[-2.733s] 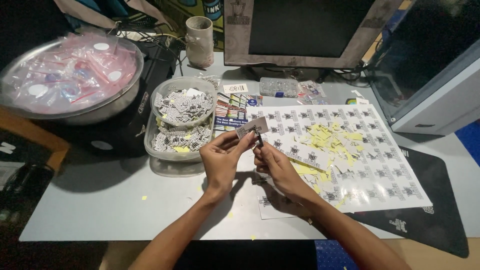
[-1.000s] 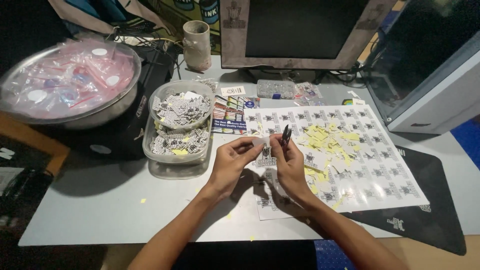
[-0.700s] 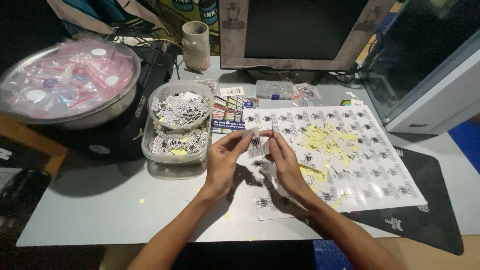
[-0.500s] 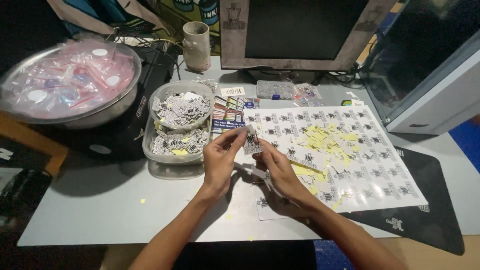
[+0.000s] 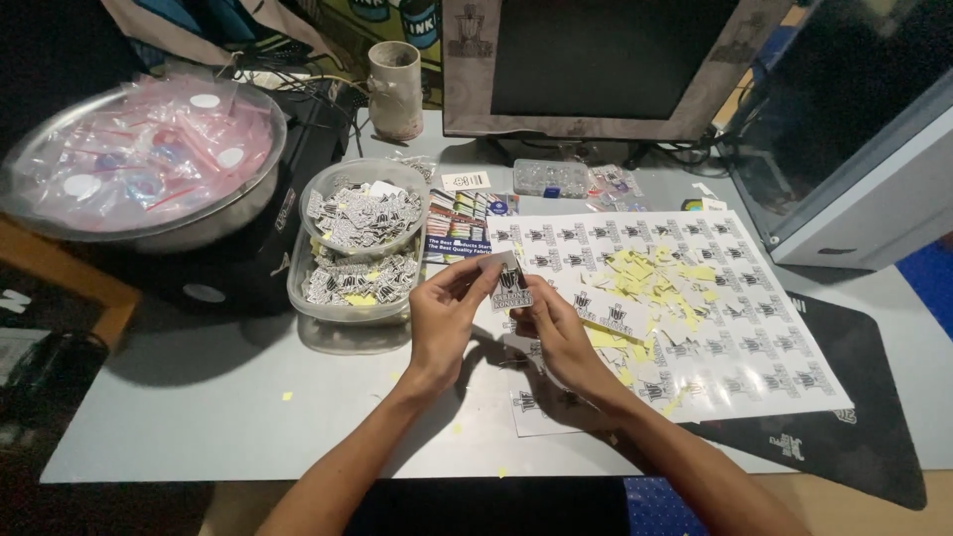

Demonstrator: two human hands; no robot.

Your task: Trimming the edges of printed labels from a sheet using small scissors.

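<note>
My left hand (image 5: pixel 444 320) and my right hand (image 5: pixel 552 328) meet above the grey table and pinch a small black-and-white sticker (image 5: pixel 510 285) between their fingertips. The left fingers grip its upper left edge, the right fingers its lower right. Under and right of the hands lies a large sticker sheet (image 5: pixel 754 328) printed with rows of the same emblem, with yellow backing scraps (image 5: pixel 643 288) piled on its middle.
A clear tub (image 5: pixel 347 310) and a clear bowl (image 5: pixel 363 213) of cut stickers stand left of the hands. A metal basin (image 5: pixel 233 213) of pink-edged bags sits far left. A monitor (image 5: pixel 596 60), a cup (image 5: pixel 395 89) and a black mat (image 5: pixel 844 447) ring the table.
My hands had held a small dark tool upright over the sheet; now it is out of sight and both hands have come together, lifting one sticker between them.
</note>
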